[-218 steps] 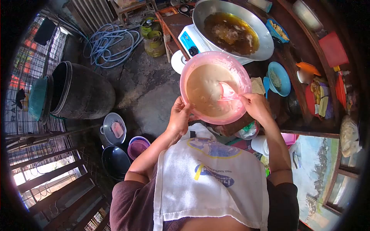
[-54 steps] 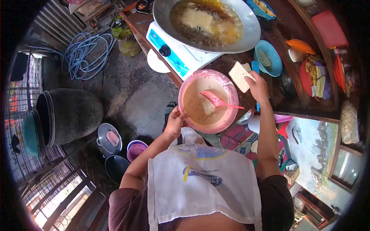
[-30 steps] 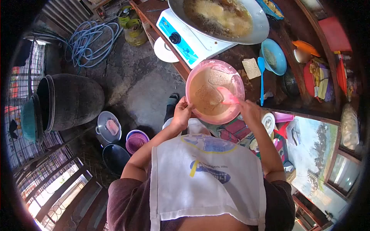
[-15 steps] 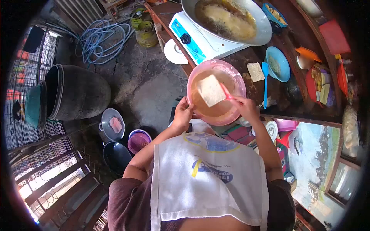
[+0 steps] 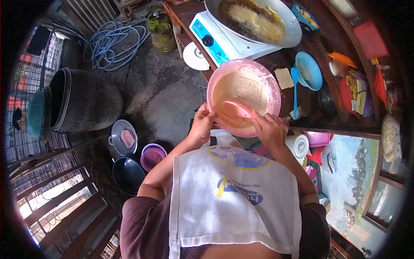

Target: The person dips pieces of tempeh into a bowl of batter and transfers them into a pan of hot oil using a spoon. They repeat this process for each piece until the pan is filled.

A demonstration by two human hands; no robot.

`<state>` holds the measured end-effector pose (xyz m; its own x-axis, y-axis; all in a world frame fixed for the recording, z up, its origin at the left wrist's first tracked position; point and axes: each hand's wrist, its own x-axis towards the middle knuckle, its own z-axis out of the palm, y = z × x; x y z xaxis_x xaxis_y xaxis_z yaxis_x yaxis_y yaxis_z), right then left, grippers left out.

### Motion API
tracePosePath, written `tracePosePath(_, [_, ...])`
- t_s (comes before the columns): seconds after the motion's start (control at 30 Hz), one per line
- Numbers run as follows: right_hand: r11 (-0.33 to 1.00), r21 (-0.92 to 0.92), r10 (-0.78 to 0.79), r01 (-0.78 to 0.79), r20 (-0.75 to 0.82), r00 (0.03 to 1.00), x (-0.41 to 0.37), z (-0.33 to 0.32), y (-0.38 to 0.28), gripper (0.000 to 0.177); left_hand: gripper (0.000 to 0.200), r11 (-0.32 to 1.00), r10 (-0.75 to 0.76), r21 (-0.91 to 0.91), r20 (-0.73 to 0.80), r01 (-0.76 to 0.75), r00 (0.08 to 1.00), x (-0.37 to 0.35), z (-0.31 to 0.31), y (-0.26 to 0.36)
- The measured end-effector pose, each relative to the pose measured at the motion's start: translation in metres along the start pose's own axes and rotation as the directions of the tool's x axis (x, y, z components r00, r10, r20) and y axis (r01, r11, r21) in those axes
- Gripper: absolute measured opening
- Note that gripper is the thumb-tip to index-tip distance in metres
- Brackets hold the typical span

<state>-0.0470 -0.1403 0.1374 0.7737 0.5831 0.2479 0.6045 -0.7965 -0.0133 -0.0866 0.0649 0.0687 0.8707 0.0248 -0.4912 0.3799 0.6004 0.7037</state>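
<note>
My left hand (image 5: 202, 126) is closed on the near left rim of a pink bowl (image 5: 273, 93). Thin beige batter (image 5: 224, 86) covers the bowl's bottom. In it lies a flat square slice (image 5: 249, 87), speckled like tempeh and wet with batter. My right hand (image 5: 271, 131) is closed round the handle of a pink spoon (image 5: 236, 109), whose head dips into the batter on the near side of the slice. Right of the bowl, an uncoated pale slice (image 5: 283, 78) rests on the dark table beside a blue spoon (image 5: 296, 90).
A wok (image 5: 295, 32) with bubbling oil and frying food sits on a white stove (image 5: 215, 39) beyond the bowl. A blue bowl (image 5: 314, 73) stands to the right. On the floor at left are a dark barrel (image 5: 92, 99), coiled hose (image 5: 108, 47) and several basins.
The slice has gone from the spoon into the batter and now looks wet. My right hand has lowered the spoon toward the bowl's near side. My left hand still holds the rim.
</note>
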Motion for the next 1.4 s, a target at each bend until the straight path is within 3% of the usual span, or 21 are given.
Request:
tracePosePath(0.03, [1.0, 0.0, -0.001, 0.001, -0.001, 1.0, 0.001, -0.001, 0.005, 0.022, 0.016, 1.0, 0.017, 0.003, -0.011, -0.017, 1.0, -0.001, 0.001, 0.001])
tracePosePath(0.13, [0.963, 0.014, 0.267, -0.268, 0.023, 0.963, 0.006, -0.019, 0.022, 0.02, 0.012, 0.999, 0.036, 0.015, -0.021, -0.036, 0.999, -0.005, 0.0, 0.003])
tracePosePath(0.23, [0.949, -0.054, 0.314, -0.31, 0.132, 0.94, 0.004, -0.021, 0.043, 0.02, 0.011, 0.998, 0.054, 0.029, -0.007, -0.054, 0.998, -0.005, -0.003, 0.005])
tracePosePath(0.4, [0.951, 0.045, 0.295, -0.304, 0.149, 0.944, 0.001, -0.017, 0.038, 0.019, 0.01, 0.997, 0.063, 0.043, -0.003, -0.063, 0.998, 0.0, -0.01, 0.004])
tracePosePath(0.47, [0.918, 0.024, 0.388, -0.396, 0.153, 0.909, 0.003, -0.017, 0.039, 0.019, 0.009, 0.997, 0.07, 0.031, 0.004, -0.07, 0.998, -0.002, -0.008, 0.009])
tracePosePath(0.6, [0.91, 0.011, 0.396, -0.414, 0.269, 0.878, 0.003, -0.025, 0.035, 0.02, 0.009, 0.998, 0.06, 0.029, -0.033, -0.06, 0.998, -0.002, -0.006, 0.014])
tracePosePath(0.7, [0.938, 0.108, 0.295, -0.328, 0.247, 0.923, 0.002, -0.025, 0.026, 0.02, 0.009, 0.999, 0.041, 0.025, -0.051, -0.04, 0.998, 0.001, -0.007, 0.012])
tracePosePath(0.83, [0.937, -0.021, 0.346, -0.348, 0.182, 0.92, 0.015, -0.018, 0.035, 0.021, 0.01, 0.998, 0.061, 0.023, -0.033, -0.06, 0.998, 0.003, -0.008, 0.012])
tracePosePath(0.93, [0.899, 0.081, 0.379, -0.43, 0.348, 0.857, 0.019, -0.012, 0.042, 0.024, 0.011, 0.998, 0.059, 0.028, -0.017, -0.059, 0.998, 0.004, -0.011, 0.01])
tracePosePath(1.07, [0.86, 0.132, 0.415, -0.493, 0.384, 0.825, 0.025, -0.012, 0.041, 0.026, 0.014, 0.998, 0.057, 0.033, -0.013, -0.056, 0.998, 0.002, -0.011, 0.013])
tracePosePath(1.27, [0.816, 0.325, 0.308, -0.478, 0.454, 0.836, 0.027, 0.007, 0.036, 0.028, 0.014, 0.998, 0.058, 0.037, 0.008, -0.058, 0.998, 0.001, -0.009, 0.011])
tracePosePath(1.4, [0.839, 0.271, 0.315, -0.471, 0.463, 0.828, 0.033, 0.006, 0.021, 0.028, 0.014, 0.995, 0.074, 0.061, 0.017, -0.075, 0.997, 0.0, -0.008, 0.011])
